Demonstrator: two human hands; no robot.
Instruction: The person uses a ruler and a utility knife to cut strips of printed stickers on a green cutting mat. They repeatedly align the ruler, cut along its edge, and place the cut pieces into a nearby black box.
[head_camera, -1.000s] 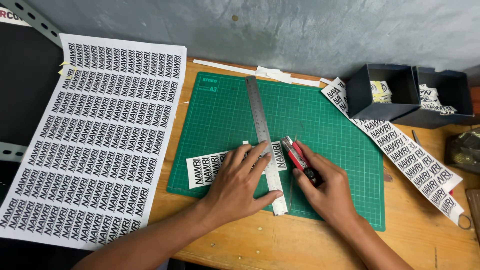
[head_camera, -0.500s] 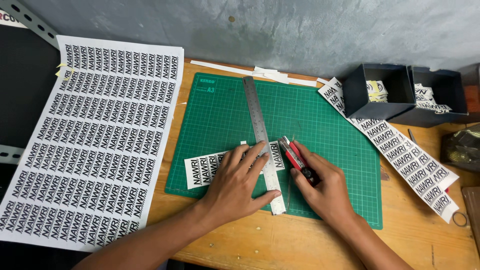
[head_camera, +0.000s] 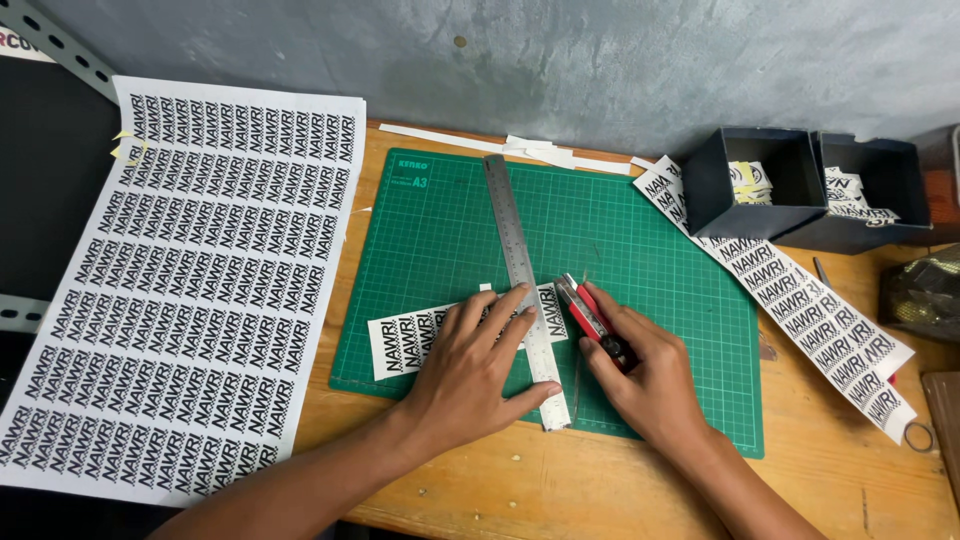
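Head cam: steel ruler (head_camera: 518, 272) runs long-ways up the green cutting mat (head_camera: 650, 250), leaning a bit left, pinned flat by the open left hand (head_camera: 475, 365) over a label strip (head_camera: 405, 340). Right hand (head_camera: 650, 385) is wrapped around a red utility knife (head_camera: 590, 318), tip at the ruler's right edge. Big printed sheet (head_camera: 190, 270) lies left, dark boxes (head_camera: 800, 185) far right.

A small craft or print-finishing workshop. A green gridded cutting mat (head_camera: 640, 250) lies on a bare wooden surface (head_camera: 820, 480) pushed against a rough grey plastered wall (head_camera: 600, 60). A steel ruler (head_camera: 510, 230) and a red utility knife (head_camera: 590, 320) rest on the mat. A large printed label sheet (head_camera: 190, 270) overhangs the surface's left edge, paper offcuts (head_camera: 530, 150) line its far edge, and dark open boxes (head_camera: 800, 185) of cut labels stand at the far right corner.
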